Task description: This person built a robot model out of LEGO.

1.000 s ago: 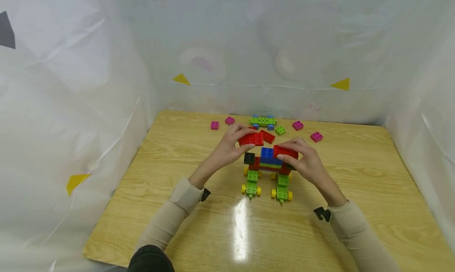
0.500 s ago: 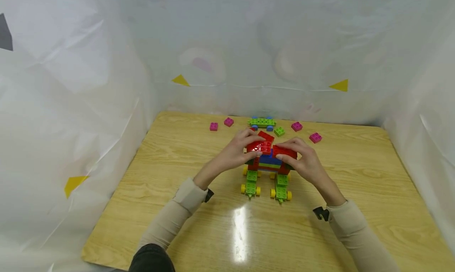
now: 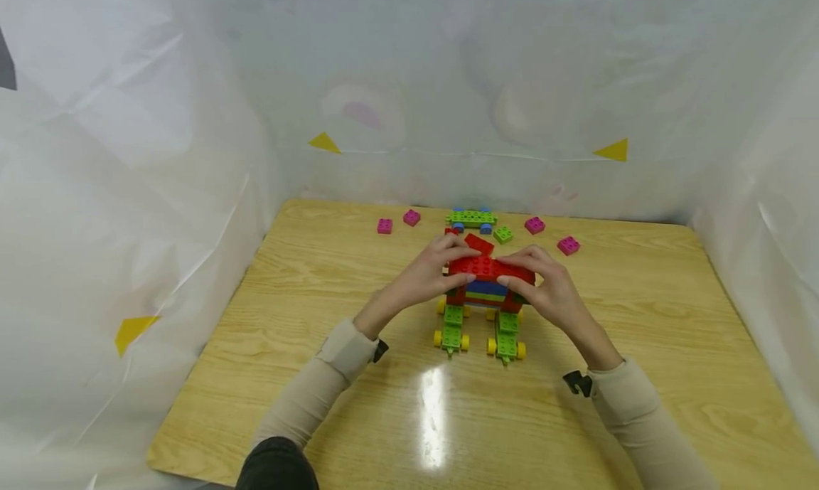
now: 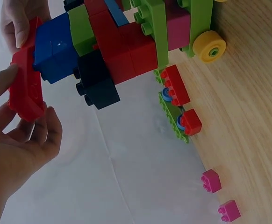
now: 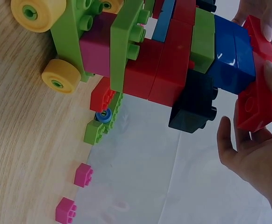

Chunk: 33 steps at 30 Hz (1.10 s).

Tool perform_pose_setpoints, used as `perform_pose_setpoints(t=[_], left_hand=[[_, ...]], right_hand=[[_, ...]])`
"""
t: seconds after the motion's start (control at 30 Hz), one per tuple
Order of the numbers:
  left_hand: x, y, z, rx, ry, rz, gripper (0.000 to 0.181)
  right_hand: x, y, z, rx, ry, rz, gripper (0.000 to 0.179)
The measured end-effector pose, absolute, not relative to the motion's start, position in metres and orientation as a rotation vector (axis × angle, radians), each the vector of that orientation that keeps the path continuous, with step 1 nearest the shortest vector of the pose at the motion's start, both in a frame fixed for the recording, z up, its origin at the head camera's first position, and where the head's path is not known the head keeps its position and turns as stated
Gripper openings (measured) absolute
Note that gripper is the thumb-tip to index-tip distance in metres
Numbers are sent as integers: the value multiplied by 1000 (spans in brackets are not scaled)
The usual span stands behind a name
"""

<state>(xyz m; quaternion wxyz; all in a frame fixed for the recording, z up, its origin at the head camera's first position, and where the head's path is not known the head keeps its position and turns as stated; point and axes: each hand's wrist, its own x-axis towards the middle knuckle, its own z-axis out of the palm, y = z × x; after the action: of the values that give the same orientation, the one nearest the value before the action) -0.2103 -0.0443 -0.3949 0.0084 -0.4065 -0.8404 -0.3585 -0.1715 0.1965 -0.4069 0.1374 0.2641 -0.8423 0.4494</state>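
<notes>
My left hand [image 3: 427, 271] pinches a red building brick [image 4: 25, 93] between thumb and fingers. It lies against the top of the blue bricks [image 4: 55, 46] of a tall brick structure. Another red brick [image 5: 257, 105] is gripped by my right hand [image 3: 549, 288] on the opposite end of that blue layer. Seen from the head, the two red bricks meet end to end. Below the blue are green and red bricks, with black bricks [image 5: 192, 105] jutting out at the sides. Green wheeled bases [image 3: 507, 342] with yellow wheels [image 4: 210, 45] carry the structure.
On the wooden table [image 3: 358, 433], behind the structure, lie loose red bricks [image 3: 480, 245], a green brick [image 3: 503, 235] and several pink bricks [image 3: 568, 245]. A green wheeled base [image 3: 471, 218] with blue wheels stands near the back edge. White sheeting [image 3: 448, 84] surrounds the table.
My left hand has moved right and slightly down, bringing its red brick from beside the structure onto the blue top, against the other red brick. My right hand has stayed nearly still.
</notes>
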Motion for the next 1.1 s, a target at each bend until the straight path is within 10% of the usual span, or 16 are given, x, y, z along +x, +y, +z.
perform_pose_setpoints(t=[1.1], left_hand=[[-211, -37, -391, -1321, -2656, -820, 38]], right_hand=[[-178, 204, -422, 766, -2464, 1309, 32]])
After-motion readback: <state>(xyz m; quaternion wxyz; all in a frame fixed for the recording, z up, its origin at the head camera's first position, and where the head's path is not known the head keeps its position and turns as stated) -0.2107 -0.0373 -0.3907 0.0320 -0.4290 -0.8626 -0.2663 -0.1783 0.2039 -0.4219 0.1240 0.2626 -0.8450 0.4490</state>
